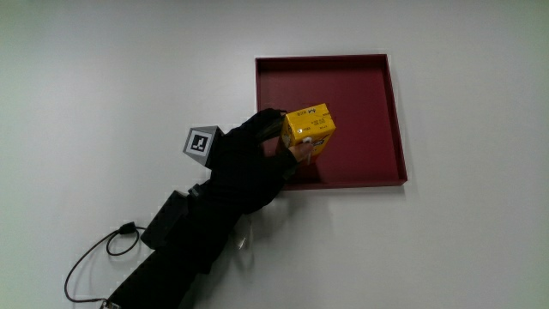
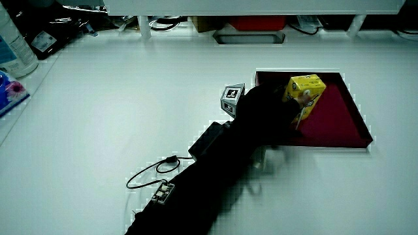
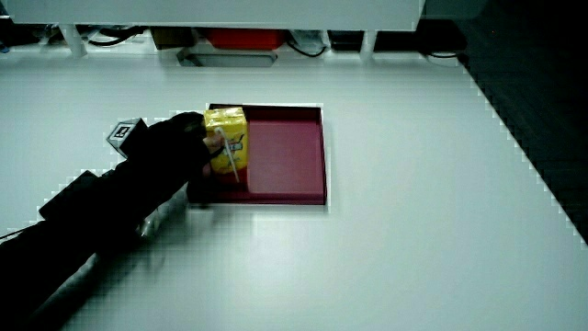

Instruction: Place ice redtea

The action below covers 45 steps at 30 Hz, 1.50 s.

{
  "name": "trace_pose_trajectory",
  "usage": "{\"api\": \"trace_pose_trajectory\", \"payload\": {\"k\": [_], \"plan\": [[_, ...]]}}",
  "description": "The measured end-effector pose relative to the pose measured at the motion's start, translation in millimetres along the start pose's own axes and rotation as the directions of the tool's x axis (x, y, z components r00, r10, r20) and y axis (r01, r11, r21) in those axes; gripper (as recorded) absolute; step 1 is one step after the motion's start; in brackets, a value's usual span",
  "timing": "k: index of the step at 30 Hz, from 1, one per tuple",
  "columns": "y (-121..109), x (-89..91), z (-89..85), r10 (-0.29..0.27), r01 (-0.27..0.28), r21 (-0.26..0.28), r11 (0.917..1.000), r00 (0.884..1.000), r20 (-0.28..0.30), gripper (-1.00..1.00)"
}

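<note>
Hand (image 1: 257,159) clamps yellow ice red tea carton (image 1: 309,130) by its side panels over red tray (image 1: 390,94), near edge. Likely light, stiff but crushable; straw taped on.

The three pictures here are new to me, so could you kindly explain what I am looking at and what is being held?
There is no machine here: a person's hand in a black glove does the work, and the small patterned cube on its back is a marker. The main view looks straight down on a white table; both side views look forward and down across the same table. On the table lies a shallow dark red tray, with nothing else in it. The hand grips a yellow drink carton, seen in a side view too, over the part of the tray nearer the person. Whether the carton already touches the tray floor cannot be told. A thin black cable lies on the table beside the forearm.
</note>
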Motion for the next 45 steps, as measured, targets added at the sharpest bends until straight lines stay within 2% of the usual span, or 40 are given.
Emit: {"api": "trace_pose_trajectory", "payload": {"k": [4,5,7,11,25,27,31,33,35,37,39,41,42,45], "plan": [[-2,-6.0,4.5,0.013,-0.013,-0.005,0.9999,1.000,0.014,0.00],[-3,-1.9,3.2,0.008,-0.008,-0.012,0.9999,0.999,0.039,0.00],[-2,-7.3,6.0,0.003,-0.003,-0.017,0.9998,0.999,0.035,0.00],[-2,-5.5,5.3,0.015,-0.014,-0.028,0.9995,0.999,0.036,0.00],[-4,-5.8,6.0,0.022,-0.021,-0.024,0.9995,0.999,0.039,-0.54],[-5,-2.8,6.1,0.037,-0.035,-0.030,0.9989,0.997,0.071,-0.62],[-10,7.4,8.9,0.046,-0.042,-0.059,0.9974,0.996,0.075,-0.77],[-12,14.5,11.5,0.049,-0.044,-0.090,0.9949,0.998,0.048,-0.85],[-16,26.0,13.2,0.085,-0.081,-0.124,0.9890,0.996,0.031,-0.92],[-21,28.9,18.9,0.081,-0.081,-0.145,0.9861,0.997,-0.007,-1.00],[-26,39.0,19.6,0.090,-0.093,-0.179,0.9796,0.996,-0.024,-1.00],[-32,42.8,23.8,0.104,-0.118,-0.203,0.9721,0.991,-0.079,-1.00],[-35,47.3,25.2,0.117,-0.133,-0.210,0.9686,0.990,-0.084,-1.00],[-46,52.3,34.8,0.103,-0.134,-0.227,0.9646,0.985,-0.140,-1.00]]}}
